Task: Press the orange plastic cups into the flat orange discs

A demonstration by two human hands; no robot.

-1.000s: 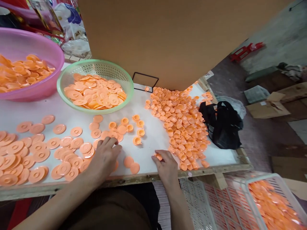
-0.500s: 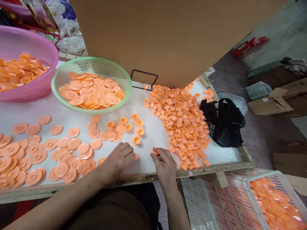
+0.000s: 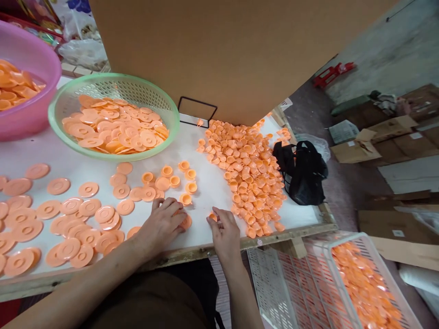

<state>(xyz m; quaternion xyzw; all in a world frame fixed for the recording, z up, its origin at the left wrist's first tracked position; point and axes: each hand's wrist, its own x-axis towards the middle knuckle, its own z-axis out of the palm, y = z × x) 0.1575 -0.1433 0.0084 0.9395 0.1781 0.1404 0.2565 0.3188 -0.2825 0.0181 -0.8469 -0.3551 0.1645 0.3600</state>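
Observation:
My left hand (image 3: 163, 224) is closed, its curled fingers on a small orange saucer (image 3: 187, 222) that lies near the table's front edge. The fingers partly cover it. Between thumb and fingertips, my right hand (image 3: 225, 235) pinches a small orange toy cup (image 3: 213, 216), mostly hidden by the fingers, just above the white tabletop. To the right of that hand spreads a heap of orange toy cups (image 3: 250, 173). Beyond my left hand, several cups (image 3: 185, 199) stand upright near a few saucers. Many loose saucers (image 3: 70, 249) lie to the left, some overlapping.
A green strainer basket (image 3: 113, 156) holds saucers, beside a pink basin (image 3: 41, 100) of orange pieces. A large cardboard box (image 3: 222, 55) stands behind. A black bag (image 3: 305, 178) lies at the right edge. Below right is a white crate (image 3: 365, 237) of orange pieces.
My left hand has drawn slightly down over the saucer, and more of the saucer shows beside its fingers. My right hand still pinches the cup. The whole view has shifted, moving things leftward.

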